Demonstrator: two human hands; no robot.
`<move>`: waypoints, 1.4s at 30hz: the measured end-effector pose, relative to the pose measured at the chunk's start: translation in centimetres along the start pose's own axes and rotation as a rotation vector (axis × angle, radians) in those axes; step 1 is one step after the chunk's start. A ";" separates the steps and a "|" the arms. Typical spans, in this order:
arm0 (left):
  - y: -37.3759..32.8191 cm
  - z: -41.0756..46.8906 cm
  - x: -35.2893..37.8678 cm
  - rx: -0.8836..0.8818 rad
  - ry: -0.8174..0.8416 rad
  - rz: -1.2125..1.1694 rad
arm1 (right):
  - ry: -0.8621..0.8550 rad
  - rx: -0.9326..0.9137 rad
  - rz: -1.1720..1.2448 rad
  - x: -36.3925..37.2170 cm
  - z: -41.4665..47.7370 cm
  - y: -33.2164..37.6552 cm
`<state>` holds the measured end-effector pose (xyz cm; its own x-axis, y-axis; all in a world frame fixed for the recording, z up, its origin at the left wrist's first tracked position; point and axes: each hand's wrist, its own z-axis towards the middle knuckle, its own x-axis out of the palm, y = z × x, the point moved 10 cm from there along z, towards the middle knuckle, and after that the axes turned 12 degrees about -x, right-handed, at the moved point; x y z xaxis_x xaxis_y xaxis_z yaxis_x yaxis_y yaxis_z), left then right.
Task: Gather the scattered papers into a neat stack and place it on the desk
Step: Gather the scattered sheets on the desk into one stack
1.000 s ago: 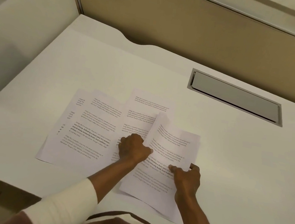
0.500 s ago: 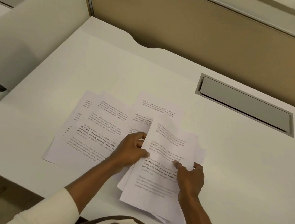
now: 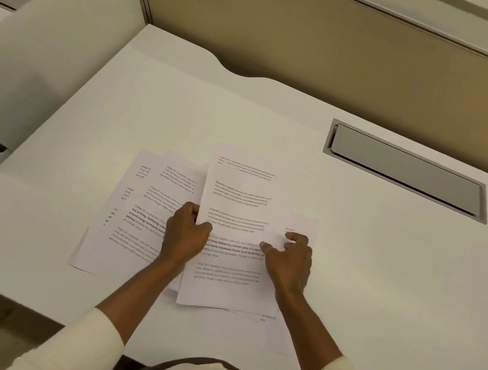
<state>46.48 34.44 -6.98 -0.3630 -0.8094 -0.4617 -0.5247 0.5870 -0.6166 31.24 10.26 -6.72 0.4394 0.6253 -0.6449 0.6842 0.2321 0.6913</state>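
The left papers [image 3: 142,212] read "Village life is a peaceful", bold "primary".

Overlapping printed sheets [image 3: 142,215] lie on the desk [image 3: 378,276], left of the top sheet [image 3: 243,203]. A recessed cable tray [image 3: 405,169] sits behind, to the right.

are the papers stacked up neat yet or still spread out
Still spread out: printed sheets fan left across the desk, apart from the pile both hands hold.

I count two hands on the work: my left hand [image 3: 185,236] and my right hand [image 3: 289,258]. Printed sheets: one top sheet [image 3: 243,203], at least two fanned sheets [image 3: 143,203] at left; further edges beneath cannot be counted. One desk [image 3: 378,276]. One cable hatch [image 3: 405,169].
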 end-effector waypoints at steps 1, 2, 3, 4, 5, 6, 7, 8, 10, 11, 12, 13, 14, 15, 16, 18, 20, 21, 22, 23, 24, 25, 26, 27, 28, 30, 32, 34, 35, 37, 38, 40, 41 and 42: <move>-0.2 0.0 -0.2 0.006 -0.055 0.051 | 0.016 -0.020 -0.039 0.4 0.1 0.3; -0.4 -0.1 -0.2 0.012 -0.099 0.113 | 0.024 -0.036 -0.071 0.6 0.2 0.5; -0.7 -0.1 -0.1 0.021 -0.136 0.189 | 0.021 -0.045 -0.098 0.7 0.2 0.5; -0.9 -0.2 0.1 0.030 -0.168 0.278 | 0.009 -0.048 -0.129 0.5 0.2 0.4; -1.1 -0.3 0.3 0.037 -0.199 0.369 | -0.009 -0.049 -0.175 0.2 0.2 0.2; -1.3 -0.5 0.4 0.041 -0.228 0.454 | -0.029 -0.044 -0.234 -0.3 0.1 -0.1; -1.4 -0.7 0.6 0.041 -0.254 0.528 | -0.052 -0.031 -0.291 -0.8 0.1 -0.4; -1.4 -0.8 0.7 0.039 -0.276 0.582 | -0.074 -0.010 -0.332 -1.5 -0.1 -0.9; -1.2 -0.9 1.0 0.030 -0.292 0.623 | -0.103 0.036 -0.360 -2.5 -0.3 -1.9; -1.1 -1.0 1.1 0.030 -0.289 0.630 | -0.106 0.049 -0.359 -2.8 -0.3 -2.3; -1.1 -1.0 1.3 0.033 -0.284 0.640 | -0.105 0.057 -0.352 -3.0 -0.2 -2.6; -1.1 -1.1 1.5 0.037 -0.280 0.649 | -0.103 0.064 -0.339 -3.2 -0.1 -2.8; -1.2 -1.1 1.6 0.043 -0.275 0.654 | -0.101 0.071 -0.319 -3.3 0.1 -3.0; -1.4 -1.2 1.8 0.049 -0.268 0.654 | -0.099 0.077 -0.293 -3.3 0.4 -3.2; -1.5 -1.3 2.0 0.056 -0.258 0.651 | -0.098 0.081 -0.264 -3.4 0.6 -3.3; -1.8 -1.6 2.6 0.073 -0.235 0.656 | -0.093 0.087 -0.214 -3.4 1.0 -3.4; -2.1 -2.0 3.3 0.096 -0.214 0.671 | -0.085 0.113 -0.176 -3.4 1.4 -3.7; -2.2 -2.2 3.6 0.106 -0.208 0.675 | -0.082 0.132 -0.155 -3.5 1.5 -4.0; -2.4 -2.4 3.9 0.116 -0.209 0.682 | -0.080 0.151 -0.135 -3.6 1.6 -4.3; -2.5 -2.7 4.1 0.126 -0.214 0.694 | -0.078 0.166 -0.114 -3.7 1.7 -4.6; -2.6 -2.9 4.4 0.137 -0.218 0.709 | -0.076 0.178 -0.089 -3.8 1.8 -4.9; -2.7 -3.2 4.6 0.147 -0.222 0.723 | -0.078 0.189 -0.057 -3.8 1.7 -5.2; -2.8 -3.4 4.8 0.160 -0.227 0.734 | -0.084 0.202 -0.019 -3.9 1.6 -5.5; -2.8 -3.6 5.0 0.172 -0.228 0.739 | -0.093 0.218 0.021 -4.0 1.4 -5.8; -2.9 -3.7 5.2 0.179 -0.223 0.730 | -0.102 0.234 0.058 -4.2 1.3 -6.0; -2.7 -3.8 5.4 0.173 -0.194 0.665 | -0.114 0.253 0.139 -4.4 1.2 -6.4; -2.1 -3.4 5.7 0.136 -0.118 0.523 | -0.098 0.252 0.231 -4.3 1.1 -6.6; -1.3 -3.0 6.3 0.080 -0.005 0.331 | -0.062 0.241 0.311 -4.2 1.0 -6.8; -0.9 -2.8 6.6 0.061 0.037 0.253 | -0.039 0.230 0.351 -4.1 1.0 -7.0; -0.4 -2.6 7.0 0.042 0.099 0.163 | 0.028 0.194 0.420 -4.0 1.1 -7.4; -0.2 -2.5 7.2 0.040 0.126 0.130 | 0.070 0.171 0.447 -3.9 1.0 -7.5; 0.3 -2.5 7.6 0.037 0.180 0.065 | 0.128 0.140 0.516 -3.9 0.9 -7.6; 0.5 -2.5 7.8 0.038 0.203 0.039 | 0.141 0.130 0.557 -4.1 1.0 -7.8; 0.6 -2.6 8.0 0.045 0.221 0.019 | 0.137 0.134 0.589 -4.5 1.0 -8.1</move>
<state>41.26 28.21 -9.38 -0.5352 -0.7794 -0.3256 -0.4827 0.5985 -0.6393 24.29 4.88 -9.73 0.6927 0.7122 -0.1134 0.4204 -0.2709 0.8660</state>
